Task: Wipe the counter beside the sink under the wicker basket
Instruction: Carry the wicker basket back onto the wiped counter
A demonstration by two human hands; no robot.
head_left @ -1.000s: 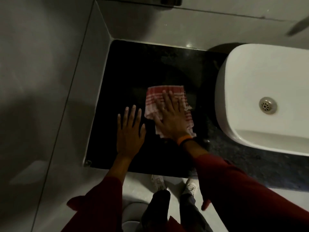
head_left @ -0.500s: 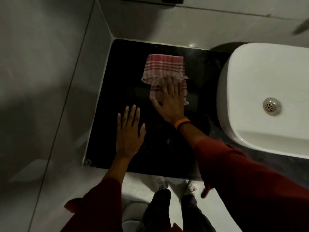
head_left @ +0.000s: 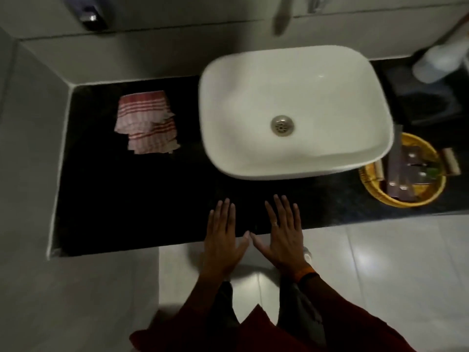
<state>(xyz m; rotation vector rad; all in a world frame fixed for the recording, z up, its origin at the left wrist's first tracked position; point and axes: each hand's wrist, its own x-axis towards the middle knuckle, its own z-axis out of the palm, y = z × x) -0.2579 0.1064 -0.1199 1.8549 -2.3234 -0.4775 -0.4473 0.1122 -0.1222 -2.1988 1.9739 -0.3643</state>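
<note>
A: Item one, the hands?

B: My left hand (head_left: 223, 240) and my right hand (head_left: 281, 235) lie side by side at the front edge of the counter (head_left: 142, 199), palms down, in front of the sink (head_left: 294, 110). Fingers (head_left: 224, 212) of both spread flat, holding nothing; thumbs nearly touching. A ring on the right hand, an orange band (head_left: 303, 273) at its wrist.

A: Item two, the cloth?

B: One red-and-white striped cloth (head_left: 148, 123), folded and rumpled, near the counter's back left corner, well apart from both hands.

A: Item three, the basket?

B: One yellow wicker basket (head_left: 380, 196), at the counter's right end towards the front edge, just beside the sink's front right corner. Contents: dark flat packets and small rolls; what they are I cannot tell.

A: Anything else?

B: One pale bottle (head_left: 441, 62), blurred, at the back right corner.
</note>
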